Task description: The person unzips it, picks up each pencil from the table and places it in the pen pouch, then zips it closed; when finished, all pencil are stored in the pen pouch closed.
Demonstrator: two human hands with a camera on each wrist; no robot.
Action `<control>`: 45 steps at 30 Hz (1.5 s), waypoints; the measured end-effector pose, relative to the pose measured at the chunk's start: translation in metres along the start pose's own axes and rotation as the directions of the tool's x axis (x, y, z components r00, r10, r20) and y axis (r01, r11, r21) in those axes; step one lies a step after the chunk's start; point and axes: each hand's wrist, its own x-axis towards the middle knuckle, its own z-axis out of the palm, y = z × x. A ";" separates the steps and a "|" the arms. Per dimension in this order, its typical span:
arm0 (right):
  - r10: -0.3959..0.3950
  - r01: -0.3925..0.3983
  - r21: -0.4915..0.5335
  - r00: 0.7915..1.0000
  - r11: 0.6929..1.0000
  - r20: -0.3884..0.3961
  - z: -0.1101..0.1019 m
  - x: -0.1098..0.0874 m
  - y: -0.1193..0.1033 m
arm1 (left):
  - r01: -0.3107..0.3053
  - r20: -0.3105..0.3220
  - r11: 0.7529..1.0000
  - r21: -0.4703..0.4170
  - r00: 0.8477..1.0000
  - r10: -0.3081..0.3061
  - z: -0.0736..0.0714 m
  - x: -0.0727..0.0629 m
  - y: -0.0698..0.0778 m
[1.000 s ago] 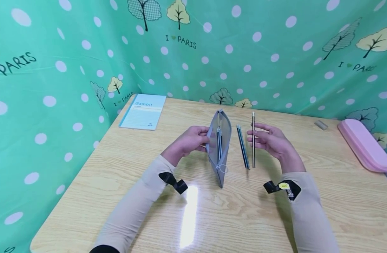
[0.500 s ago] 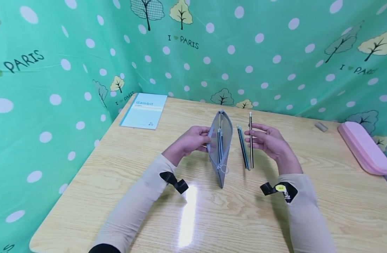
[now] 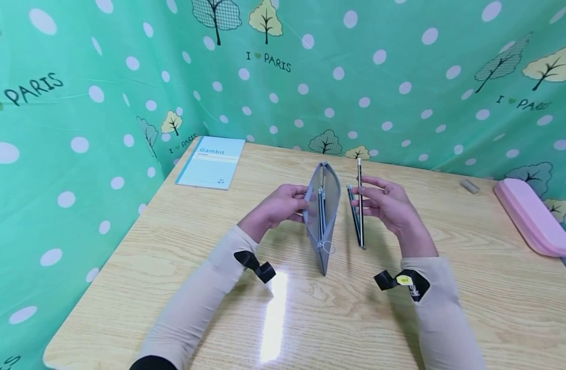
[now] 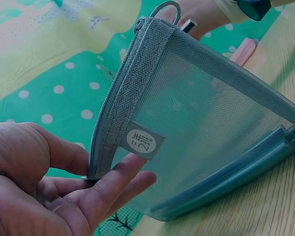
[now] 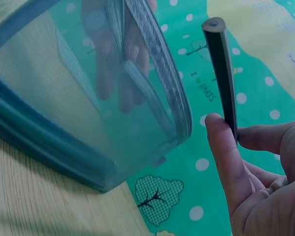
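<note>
My left hand (image 3: 285, 205) grips the edge of a grey mesh zip pouch (image 4: 187, 98), which stands upright with its zipped mouth gaping. Several dark pencils (image 3: 321, 210) lie inside it, along the bottom in the left wrist view. To its right, my right hand (image 3: 388, 205) pinches a dark striped pencil (image 5: 222, 73) between thumb and fingers; its end in the right wrist view is flat and unsharpened. The held pencil is upright in the head view, apart from the pouch. Behind it, partly covered, lie blue-green pencils (image 3: 354, 213); I cannot tell how many.
A light blue notebook (image 3: 210, 163) lies at the table's back left. On the right are a pink pencil case (image 3: 534, 216) and a small grey eraser-like block (image 3: 470, 186). A green dotted cloth (image 3: 283, 77) hangs behind the wooden table (image 3: 209, 226).
My right hand has moved left with its pencil, which now overlaps the blue-green pencils in the head view. The left hand and the pouch have stayed nearly still.
</note>
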 end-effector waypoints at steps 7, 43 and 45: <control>-0.016 0.016 -0.031 1.000 0.999 0.012 0.012 -0.001 -0.003 | 0.005 -0.004 1.000 0.002 1.000 -0.005 0.000 0.000 0.000; -0.070 0.070 -0.009 0.997 0.998 -0.018 0.064 0.004 -0.011 | 0.005 -0.007 1.000 0.003 1.000 -0.005 0.002 0.001 0.000; -0.082 0.082 -0.008 0.997 0.997 -0.016 0.066 0.004 -0.011 | 0.001 -0.011 1.000 0.012 1.000 -0.001 0.002 0.001 0.000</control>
